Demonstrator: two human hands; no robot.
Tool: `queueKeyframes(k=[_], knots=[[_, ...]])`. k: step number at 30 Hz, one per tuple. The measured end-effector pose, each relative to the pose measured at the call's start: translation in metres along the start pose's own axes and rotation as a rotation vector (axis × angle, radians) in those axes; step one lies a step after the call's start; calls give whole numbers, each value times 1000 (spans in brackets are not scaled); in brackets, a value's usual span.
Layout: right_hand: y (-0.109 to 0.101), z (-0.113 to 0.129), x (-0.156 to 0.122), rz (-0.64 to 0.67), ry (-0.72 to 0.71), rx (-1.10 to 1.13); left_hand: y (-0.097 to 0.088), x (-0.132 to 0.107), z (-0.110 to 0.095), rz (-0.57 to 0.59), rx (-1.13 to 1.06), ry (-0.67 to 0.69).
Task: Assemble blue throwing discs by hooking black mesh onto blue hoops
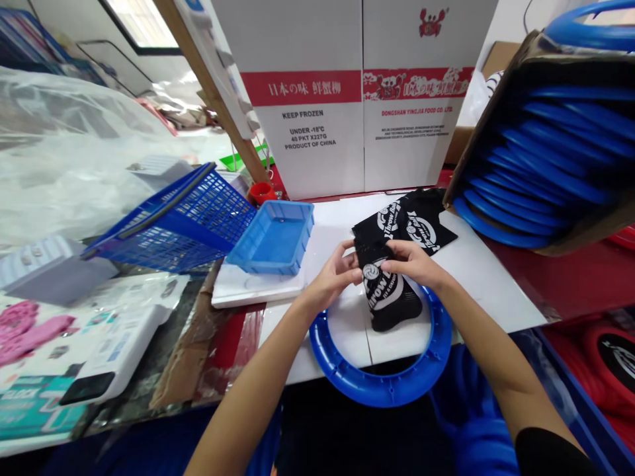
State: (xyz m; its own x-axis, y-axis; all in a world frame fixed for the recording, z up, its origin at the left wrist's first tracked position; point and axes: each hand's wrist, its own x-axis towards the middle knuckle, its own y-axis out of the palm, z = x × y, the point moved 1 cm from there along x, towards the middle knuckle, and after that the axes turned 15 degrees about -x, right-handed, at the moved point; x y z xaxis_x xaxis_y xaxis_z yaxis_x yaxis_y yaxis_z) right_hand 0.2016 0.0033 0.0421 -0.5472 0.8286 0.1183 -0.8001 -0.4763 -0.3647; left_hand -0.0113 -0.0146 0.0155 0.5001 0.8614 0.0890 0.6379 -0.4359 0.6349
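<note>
A black printed fabric piece (394, 312) with white "Throw Ball" lettering hangs between my hands, over the opening of a blue plastic ring (384, 390). My left hand (337, 272) has curled fingers, with thumb and fingertips at the cloth's left edge. From the other side, my right hand (414, 262) pinches the cloth near its upper right, thumb on the printed face. Just beyond lie more black printed pieces (421, 221), overlapping in a loose pile. The ring rests on the white tabletop at its front edge and reaches past it.
To the left are a light blue tray (278, 235) and a tilted blue basket (183, 221). A tall white carton (322, 158) stands at the back. On the right, an open box holds several blue rings (540, 165). Red discs (615, 357) lie low at the right.
</note>
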Motion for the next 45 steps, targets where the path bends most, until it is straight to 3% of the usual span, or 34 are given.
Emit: queueKeyframes(k=[3, 5, 7, 9, 11, 14, 18, 20, 22, 25, 29, 32, 35, 37, 40, 42, 44, 45], knots=[[-2, 1, -1, -216, -51, -85, 6, 1, 5, 67, 55, -104], [-5, 1, -2, -334, -85, -204, 8, 0, 6, 24, 76, -143], [-9, 1, -3, -455, -110, -180, 7, -1, 1, -73, 46, -81], [-15, -1, -6, -517, -115, -11, 4, -3, -7, -122, -41, 14], [-20, -1, -9, -470, -122, 159, 1, -4, -14, -101, -167, 69], [-19, -1, -12, -284, -197, 207, 2, -6, -13, -15, -250, -36], [-3, 2, -10, -180, -347, -232, 8, -7, 8, 137, -93, -206], [5, 4, -7, -214, -416, -471, 10, -5, 15, 79, 1, -183], [7, 7, -7, -251, -445, -579, 10, -2, 16, -56, 89, -166], [-3, 12, -10, -195, -365, -574, 8, -1, 3, -144, 158, -177], [-23, 11, -21, -34, -230, -270, 0, -10, -18, -130, 16, -103], [-33, 9, -27, 128, -223, -47, -3, -21, -25, 24, -111, -105], [-33, 13, -26, 327, -252, -40, 4, -25, -22, 192, -181, -157], [-29, 16, -22, 295, -203, -101, 11, -23, -17, 151, -177, -179], [-22, 20, -16, 113, -51, -155, 16, -15, -10, 20, -24, -205], [-23, 19, -15, 47, 34, -153, 15, -13, -9, 8, 77, -211], [-28, 17, -17, 150, 59, -135, 13, -14, -13, 66, 123, -233], [-32, 15, -19, 281, 41, -120, 11, -16, -17, 111, 134, -247]])
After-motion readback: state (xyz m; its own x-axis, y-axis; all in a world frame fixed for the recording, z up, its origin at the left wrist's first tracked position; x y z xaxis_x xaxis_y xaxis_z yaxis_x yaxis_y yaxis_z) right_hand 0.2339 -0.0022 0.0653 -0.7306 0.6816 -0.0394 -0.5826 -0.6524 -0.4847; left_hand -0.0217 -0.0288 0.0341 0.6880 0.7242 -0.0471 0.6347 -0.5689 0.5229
